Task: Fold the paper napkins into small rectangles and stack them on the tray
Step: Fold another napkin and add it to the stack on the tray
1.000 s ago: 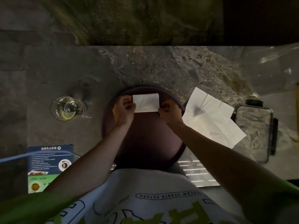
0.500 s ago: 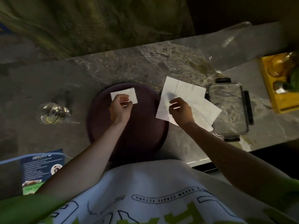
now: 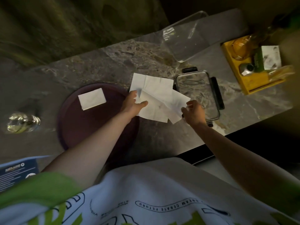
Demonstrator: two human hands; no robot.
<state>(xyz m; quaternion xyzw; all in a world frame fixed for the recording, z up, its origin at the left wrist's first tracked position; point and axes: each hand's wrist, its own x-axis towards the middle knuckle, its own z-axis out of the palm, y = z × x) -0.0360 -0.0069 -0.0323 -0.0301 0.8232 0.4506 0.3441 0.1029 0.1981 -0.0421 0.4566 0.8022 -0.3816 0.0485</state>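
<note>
Far left on the stone counter (image 3: 100, 65): drinking glass (image 3: 22, 123), blurred. Blue leaflet (image 3: 17, 172) at near left edge. Round dark tray (image 3: 78, 127) left of centre; one folded napkin (image 3: 92, 99), a small rectangle, lies flat on its far-left part. Left hand (image 3: 134, 104) reaches across the tray's right rim: thumb on top, fingers at the lifted left edge of the top sheet (image 3: 152, 108), pinching it. Loose napkins (image 3: 151, 83) lie overlapped on the counter just right of the tray. Right hand (image 3: 194, 112) at their right edge, fingers loosely curled; cannot tell if it has hold of paper. Clear lidded box (image 3: 198, 95) just beyond. Yellow tray (image 3: 259, 85) at far right.
</note>
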